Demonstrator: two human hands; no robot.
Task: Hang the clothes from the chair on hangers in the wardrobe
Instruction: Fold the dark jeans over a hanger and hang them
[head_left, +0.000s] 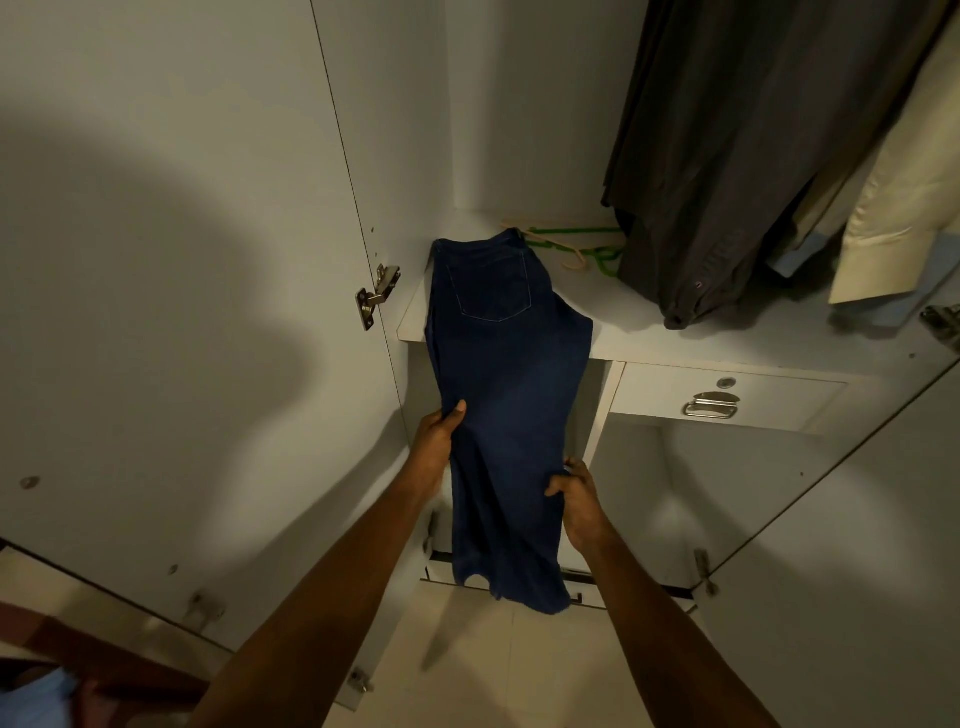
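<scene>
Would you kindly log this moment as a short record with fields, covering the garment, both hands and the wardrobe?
garment: dark blue jeans, waist on the wardrobe shelf, legs hanging over its edge
left hand: grips the jeans' left edge
right hand: pinches the jeans' right edge
hangers: green and beige, lying on the shelf behind the jeans
hung clothes: dark and cream garments at right
drawer: shut, below shelf

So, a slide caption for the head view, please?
Both hands hold jeans draped over a wardrobe shelf.
</scene>
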